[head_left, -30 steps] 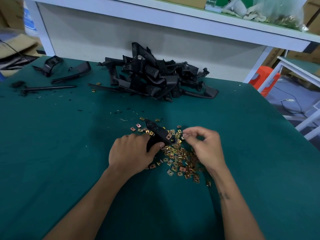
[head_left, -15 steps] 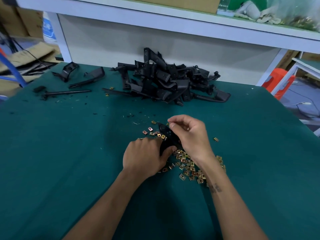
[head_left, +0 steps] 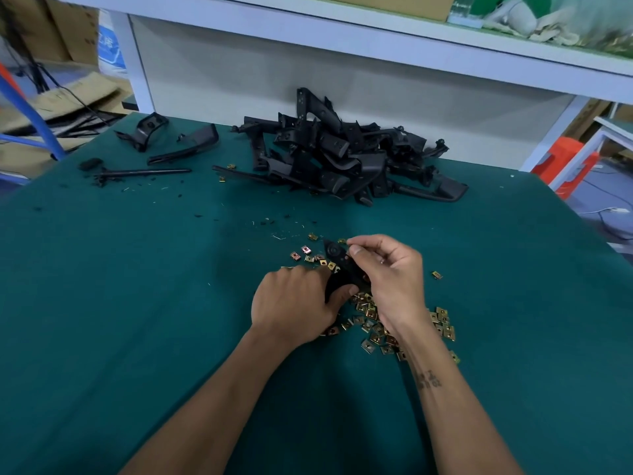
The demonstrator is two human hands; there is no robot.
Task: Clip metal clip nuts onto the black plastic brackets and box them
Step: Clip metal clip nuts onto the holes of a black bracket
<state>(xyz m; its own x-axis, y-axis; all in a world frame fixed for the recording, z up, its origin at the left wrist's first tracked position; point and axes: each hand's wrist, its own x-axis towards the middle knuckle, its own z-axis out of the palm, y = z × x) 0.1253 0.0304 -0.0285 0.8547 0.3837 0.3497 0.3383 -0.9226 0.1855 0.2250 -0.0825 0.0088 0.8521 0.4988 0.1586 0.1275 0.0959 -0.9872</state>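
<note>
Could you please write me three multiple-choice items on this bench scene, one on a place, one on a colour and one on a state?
1. Where is the big pile of black brackets?
A. At the table's far edge, beyond the hands
B. Under the person's forearms
C. On the shelf above

2. What colour is the table cover?
A. Red
B. Dark green
C. White

3. What is the left hand doing?
A. Lying flat and empty
B. Gripping a black bracket
C. Raised off the table

Key: 1 A, the pile lies by the back panel. 2 B, green cloth surrounds the clip nuts. 3 B, its thumb curls round the bracket while the right hand pinches at it.
</note>
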